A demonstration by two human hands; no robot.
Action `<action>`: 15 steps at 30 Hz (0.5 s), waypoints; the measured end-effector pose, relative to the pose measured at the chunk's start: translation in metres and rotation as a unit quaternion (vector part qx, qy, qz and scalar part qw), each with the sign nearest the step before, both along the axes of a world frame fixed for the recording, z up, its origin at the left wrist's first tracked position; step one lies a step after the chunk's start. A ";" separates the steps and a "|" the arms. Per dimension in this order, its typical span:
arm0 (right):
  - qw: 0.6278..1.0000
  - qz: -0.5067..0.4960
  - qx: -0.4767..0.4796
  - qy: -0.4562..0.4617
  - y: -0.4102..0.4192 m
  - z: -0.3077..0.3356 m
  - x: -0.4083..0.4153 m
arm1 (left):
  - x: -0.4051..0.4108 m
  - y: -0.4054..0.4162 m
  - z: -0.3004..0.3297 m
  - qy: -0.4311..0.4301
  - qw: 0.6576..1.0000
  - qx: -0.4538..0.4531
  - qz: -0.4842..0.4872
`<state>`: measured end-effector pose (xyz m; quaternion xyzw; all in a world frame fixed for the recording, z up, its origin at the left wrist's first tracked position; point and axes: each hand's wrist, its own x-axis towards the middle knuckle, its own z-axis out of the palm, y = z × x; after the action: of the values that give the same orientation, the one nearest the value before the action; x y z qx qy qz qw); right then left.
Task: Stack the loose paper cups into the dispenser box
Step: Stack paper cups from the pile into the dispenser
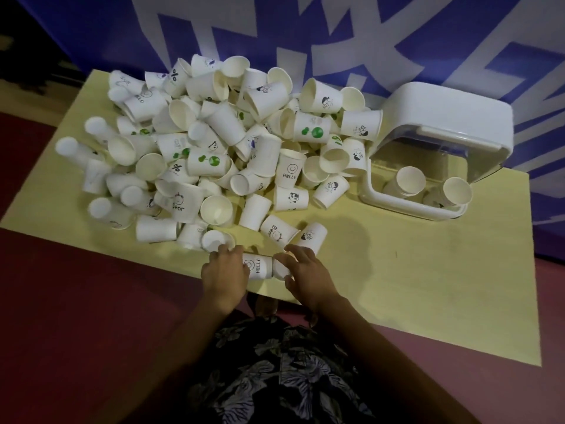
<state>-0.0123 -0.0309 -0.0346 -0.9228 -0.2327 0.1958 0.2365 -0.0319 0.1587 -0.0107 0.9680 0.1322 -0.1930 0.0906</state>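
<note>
A big heap of loose white paper cups (214, 142) covers the left and middle of the yellow table (428, 286). The white dispenser box (443, 123) lies on its side at the right, its opening toward me, with two cup stacks (409, 182) inside. At the table's near edge a "HELLO" cup (256, 266) lies on its side. My left hand (224, 272) grips its left end. My right hand (305, 272) holds a second white cup (279, 267) pushed against the HELLO cup's right end.
Two printed cups (293, 234) lie just beyond my hands. A blue and white banner (336, 41) hangs behind the table. Red floor surrounds the table. My patterned clothing shows at the bottom.
</note>
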 end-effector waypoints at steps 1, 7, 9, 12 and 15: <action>1.000 0.001 -0.009 0.007 0.005 -0.003 -0.002 | -0.002 0.002 -0.003 0.010 1.000 -0.003 0.005; 0.997 -0.040 -0.056 0.045 0.014 -0.011 -0.013 | -0.005 0.001 -0.018 0.025 0.996 -0.083 0.030; 0.995 -0.065 -0.066 0.047 0.010 -0.009 -0.014 | -0.003 0.000 -0.019 0.011 0.991 -0.123 0.046; 0.991 -0.107 -0.057 0.051 -0.002 -0.001 -0.015 | 0.002 -0.001 -0.014 -0.028 0.983 -0.170 0.057; 0.983 -0.181 0.027 0.010 -0.016 0.015 -0.013 | 0.011 -0.006 0.003 -0.088 0.975 -0.200 0.035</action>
<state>-0.0254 -0.0465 -0.0196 -0.9410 -0.0646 0.1528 0.2949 -0.0207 0.1532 -0.0082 0.9383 0.1157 -0.1261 0.3005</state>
